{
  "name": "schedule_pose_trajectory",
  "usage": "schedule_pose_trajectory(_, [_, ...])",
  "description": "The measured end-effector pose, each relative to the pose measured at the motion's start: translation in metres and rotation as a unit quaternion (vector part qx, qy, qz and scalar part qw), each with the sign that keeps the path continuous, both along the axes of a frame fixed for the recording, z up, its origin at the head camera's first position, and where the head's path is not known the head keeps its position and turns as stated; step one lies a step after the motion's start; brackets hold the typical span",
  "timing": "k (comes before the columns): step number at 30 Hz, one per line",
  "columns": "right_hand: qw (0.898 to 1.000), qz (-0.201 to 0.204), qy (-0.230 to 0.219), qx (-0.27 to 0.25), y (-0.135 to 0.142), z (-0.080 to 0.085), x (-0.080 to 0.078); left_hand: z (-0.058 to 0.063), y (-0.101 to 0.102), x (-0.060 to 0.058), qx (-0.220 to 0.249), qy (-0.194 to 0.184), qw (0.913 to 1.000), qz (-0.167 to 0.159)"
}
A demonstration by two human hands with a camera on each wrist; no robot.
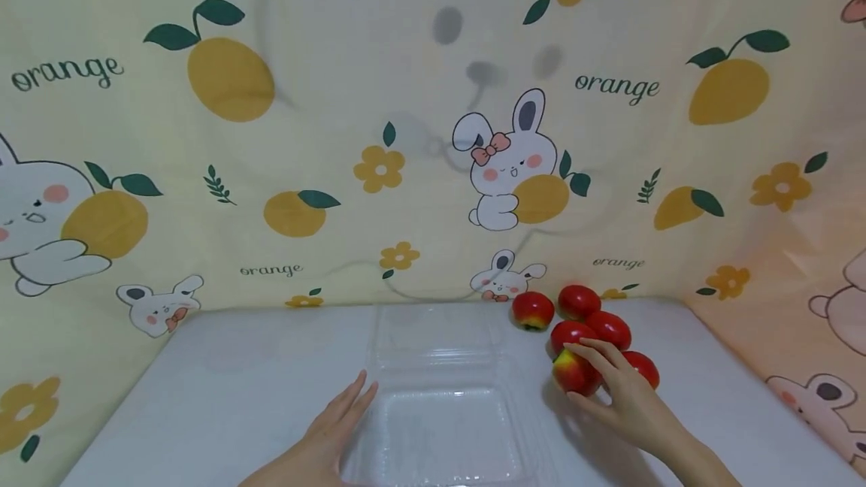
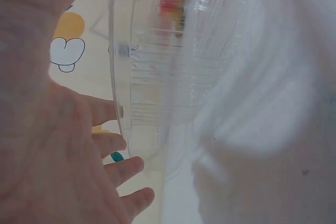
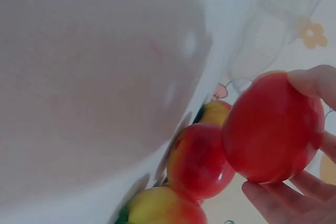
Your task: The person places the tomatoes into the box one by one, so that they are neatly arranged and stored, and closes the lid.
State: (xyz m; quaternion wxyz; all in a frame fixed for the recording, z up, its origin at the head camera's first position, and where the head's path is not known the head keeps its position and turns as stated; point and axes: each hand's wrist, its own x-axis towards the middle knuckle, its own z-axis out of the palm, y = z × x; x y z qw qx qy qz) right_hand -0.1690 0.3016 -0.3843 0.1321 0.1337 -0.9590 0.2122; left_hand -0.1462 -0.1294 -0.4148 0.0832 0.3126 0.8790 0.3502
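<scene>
My right hand [image 1: 619, 389] grips a smooth red fruit [image 1: 575, 373] with a yellow patch and green tip, thumb on one side and fingers on the other. In the right wrist view this fruit [image 3: 273, 129] appears raised off the table, near other fruits [image 3: 202, 161]. My left hand [image 1: 331, 431] is at the left side of a clear plastic clamshell box [image 1: 443, 389], its lid laid back. In the left wrist view its fingers [image 2: 126, 170] are spread and fairly straight along the box rim [image 2: 116, 66]. The left thumb's tip is out of view.
Several more red fruits lie on the white table [image 1: 237, 389] right of the box, among them one [image 1: 532, 311] near the lid and one [image 1: 579, 301] at the back. A printed cloth [image 1: 325, 96] with rabbits and oranges hangs behind the table.
</scene>
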Motion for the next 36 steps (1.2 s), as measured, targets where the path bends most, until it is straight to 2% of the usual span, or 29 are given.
schedule_pose_trajectory(3, [1.000, 0.005, -0.001, -0.020, -0.002, 0.002, 0.001, -0.003, -0.001, 0.000, 0.003, 0.026, 0.9996, -0.006])
schedule_pose_trajectory(7, [0.999, 0.005, 0.004, -0.041, -0.004, 0.004, 0.002, -0.006, -0.001, 0.000, 0.003, 0.082, 0.9965, -0.011])
schedule_pose_trajectory(8, [0.999, 0.006, 0.007, -0.044, -0.005, 0.005, 0.002, -0.006, -0.001, 0.000, 0.004, 0.085, 0.9963, -0.010])
schedule_pose_trajectory(10, [0.999, 0.008, 0.013, -0.049, -0.007, 0.006, 0.003, -0.004, 0.000, 0.001, 0.003, 0.072, 0.9974, -0.005])
schedule_pose_trajectory(19, [0.998, 0.021, 0.015, -0.057, -0.016, 0.016, 0.002, 0.003, 0.005, 0.005, -0.004, -0.030, 0.9994, 0.015])
schedule_pose_trajectory(22, [0.997, 0.038, 0.025, -0.055, -0.021, 0.018, 0.000, 0.003, 0.006, 0.006, -0.002, -0.021, 0.9997, 0.016])
schedule_pose_trajectory(27, [0.994, 0.072, 0.023, -0.082, -0.033, 0.026, -0.003, 0.002, 0.008, 0.007, -0.007, 0.030, 0.9994, 0.019])
schedule_pose_trajectory(30, [0.992, 0.080, 0.011, -0.098, -0.041, 0.030, -0.005, 0.003, 0.007, 0.007, -0.013, 0.027, 0.9994, 0.019])
schedule_pose_trajectory(36, [0.990, 0.097, 0.002, -0.107, -0.051, 0.035, -0.007, 0.006, 0.007, 0.008, -0.015, -0.008, 0.9995, 0.026])
